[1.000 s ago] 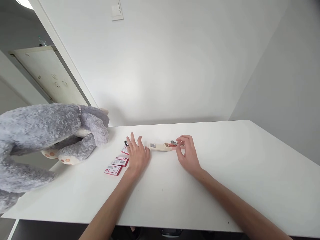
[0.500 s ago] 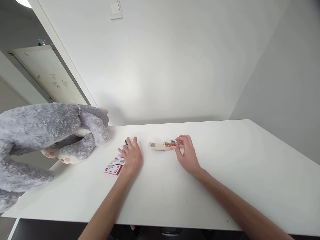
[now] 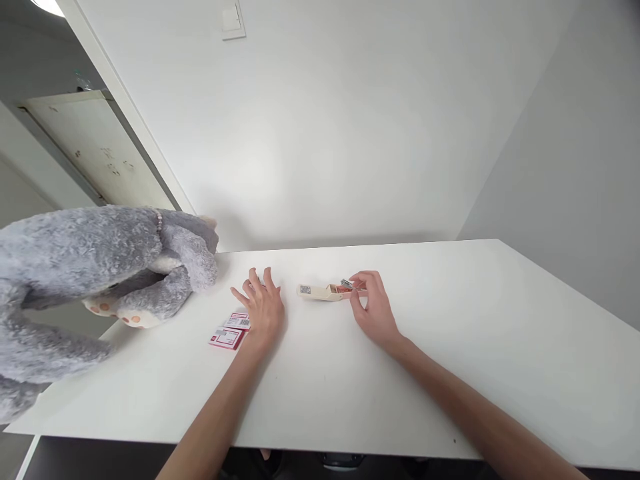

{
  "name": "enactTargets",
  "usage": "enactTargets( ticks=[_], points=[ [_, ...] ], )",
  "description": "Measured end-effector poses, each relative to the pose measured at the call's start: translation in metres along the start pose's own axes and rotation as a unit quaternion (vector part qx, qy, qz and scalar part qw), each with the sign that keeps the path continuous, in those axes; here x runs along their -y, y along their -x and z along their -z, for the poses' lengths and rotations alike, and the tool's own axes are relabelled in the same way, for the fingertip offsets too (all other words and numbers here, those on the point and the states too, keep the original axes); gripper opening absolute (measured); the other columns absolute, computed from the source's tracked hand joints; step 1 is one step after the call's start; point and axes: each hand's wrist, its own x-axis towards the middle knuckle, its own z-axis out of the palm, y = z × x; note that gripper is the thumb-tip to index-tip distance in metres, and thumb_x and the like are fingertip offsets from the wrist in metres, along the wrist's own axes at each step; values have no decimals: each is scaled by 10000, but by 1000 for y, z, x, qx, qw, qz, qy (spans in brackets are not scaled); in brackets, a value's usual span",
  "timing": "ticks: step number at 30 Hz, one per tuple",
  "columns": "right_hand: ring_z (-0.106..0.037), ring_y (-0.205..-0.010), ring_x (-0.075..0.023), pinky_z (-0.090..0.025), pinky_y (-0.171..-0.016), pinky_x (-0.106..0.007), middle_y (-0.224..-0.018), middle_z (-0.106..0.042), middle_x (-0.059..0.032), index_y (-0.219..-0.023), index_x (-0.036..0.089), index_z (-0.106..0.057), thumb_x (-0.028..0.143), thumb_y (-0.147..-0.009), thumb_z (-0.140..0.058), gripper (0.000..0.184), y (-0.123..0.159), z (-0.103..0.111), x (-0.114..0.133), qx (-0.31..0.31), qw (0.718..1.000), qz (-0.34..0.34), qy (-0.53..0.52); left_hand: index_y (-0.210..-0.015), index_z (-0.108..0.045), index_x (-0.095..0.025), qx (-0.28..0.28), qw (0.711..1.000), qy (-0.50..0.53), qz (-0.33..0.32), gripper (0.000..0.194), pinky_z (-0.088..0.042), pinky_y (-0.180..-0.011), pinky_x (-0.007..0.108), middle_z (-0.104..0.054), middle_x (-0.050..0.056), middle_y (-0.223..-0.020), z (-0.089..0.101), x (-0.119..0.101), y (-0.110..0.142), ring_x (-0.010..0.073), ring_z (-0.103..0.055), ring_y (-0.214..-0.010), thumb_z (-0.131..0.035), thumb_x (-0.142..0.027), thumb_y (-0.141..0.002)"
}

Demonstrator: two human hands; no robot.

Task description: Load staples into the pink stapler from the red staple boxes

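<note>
A cream stapler (image 3: pixel 320 292), opened out flat, lies on the white table with a label on its left end and reddish parts inside. My right hand (image 3: pixel 374 307) closes thumb and fingers around its right end, by a raised silver metal part (image 3: pixel 347 284). To the left, my left hand (image 3: pixel 264 308) hovers or rests lightly with fingers spread. Little shows of a small dark object under its fingertips. Two small red-and-white boxes (image 3: pixel 226 337) lie beside the left wrist, one partly behind the hand.
A large grey plush toy (image 3: pixel 95 247) leans over the table's left end. The white table (image 3: pixel 320 393) meets a wall (image 3: pixel 340 133) at the back, with a light switch (image 3: pixel 232 19) high up. Another grey wall stands to the right.
My left hand has shifted slightly, its fingers spreading wider to the left and covering the dark object. My right hand and the stapler stay put.
</note>
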Motion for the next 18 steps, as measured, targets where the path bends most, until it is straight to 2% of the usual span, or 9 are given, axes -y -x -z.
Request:
enactTargets(
  ticks=[3, 5, 9, 12, 18],
  points=[
    [-628, -1044, -238, -546, -884, -454, -1211, -522, -98, -1172, 265, -528, 178, -986, -437, 225, 0, 0, 0, -10, 1000, 5, -3, -1497, -440, -138, 43, 998, -30, 27, 498, -327, -1093, 758, -358, 268, -1581, 1, -2, 2, 390, -566, -1231, -452, -196, -1003],
    [-622, -1046, -234, -553, -888, -445, -1212, -520, -98, -1167, 264, -531, 174, -982, -444, 223, 0, 1, 1, -15, 1000, 6, -5, -1515, -425, -147, 71, 996, -42, 38, 529, -344, -1067, 777, -316, 271, -1614, 4, -3, 4, 415, -546, -1263, -479, -218, -994],
    [-616, -1043, -233, -556, -894, -448, -1204, -527, -98, -1160, 261, -534, 175, -980, -446, 218, 0, 1, 1, -13, 1000, 4, -3, -1538, -412, -144, 108, 991, -49, 56, 572, -369, -1023, 806, -181, 277, -1680, 10, -4, 5, 506, -361, -1440, -491, -329, -1002],
    [-617, -1034, -235, -550, -904, -463, -1199, -536, -97, -1159, 259, -536, 171, -977, -443, 222, 0, 0, 1, -17, 1000, 6, 9, -1557, -401, -158, 135, 987, -45, 69, 598, -390, -997, 813, -83, 268, -1707, 13, -6, 7, 550, -268, -1485, -471, -394, -1012],
    [-616, -1035, -233, -578, -835, -422, -1201, -540, -93, -1160, 264, -539, 184, -976, -445, 222, -1, 1, -3, -26, 1000, -7, 13, -1590, -361, -166, 156, 987, -27, 37, 631, -355, -1051, 801, -17, 234, -1725, 18, -15, 11, 552, -131, -1537, -449, -426, -1022]
  ],
)
